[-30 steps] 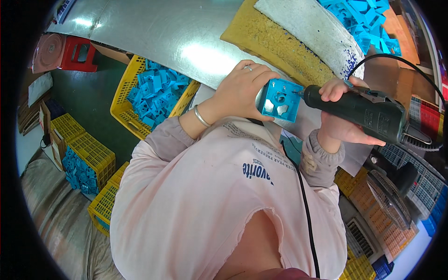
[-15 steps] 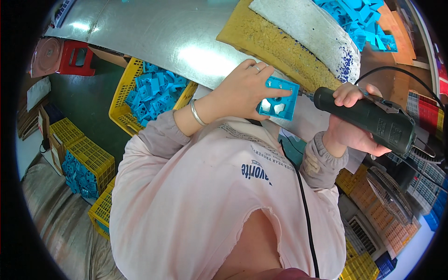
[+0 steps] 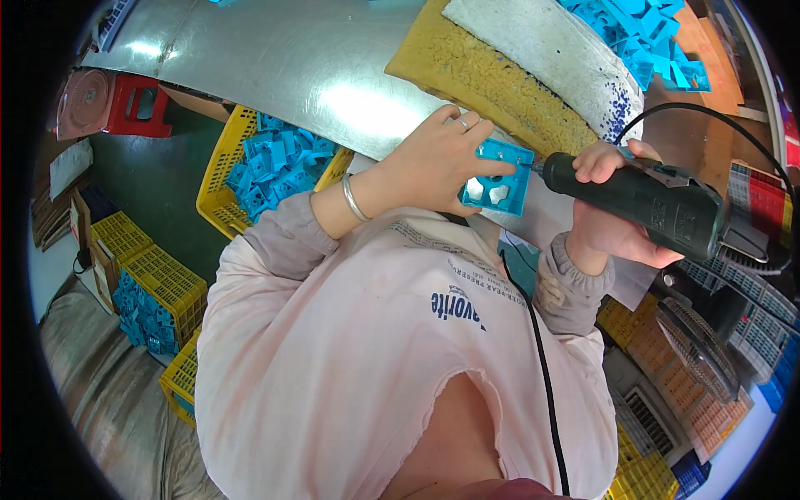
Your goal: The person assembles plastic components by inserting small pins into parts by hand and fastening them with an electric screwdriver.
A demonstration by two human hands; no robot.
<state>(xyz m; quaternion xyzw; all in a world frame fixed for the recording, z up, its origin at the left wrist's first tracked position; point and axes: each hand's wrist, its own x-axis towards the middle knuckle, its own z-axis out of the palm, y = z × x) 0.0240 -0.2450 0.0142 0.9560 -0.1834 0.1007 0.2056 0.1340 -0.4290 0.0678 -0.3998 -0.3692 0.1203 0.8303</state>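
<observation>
My left hand [image 3: 446, 162] grips a blue plastic electrical box [image 3: 515, 198], its open side facing up, with small metal bits showing inside. A ring and a bangle are on that hand. In my right hand [image 3: 607, 204] lies a dark electric screwdriver [image 3: 658, 207], fingers wrapped round its body. Its tip points left and meets the right wall of the box; whether it sits in a screw there is too small to tell. A black cord [image 3: 733, 121] curves from the screwdriver's rear end.
A yellow foam block [image 3: 500, 87] carrying a white cloth [image 3: 542, 58] sits on the metal table [image 3: 275, 50]. Blue parts are heaped on the far right [image 3: 629, 37] and in a yellow basket [image 3: 218, 179] at left. A fan [image 3: 696, 346] stands at lower right.
My right hand has moved the screwdriver slightly left, bringing its tip closer against the box. My left hand and the box have hardly moved.
</observation>
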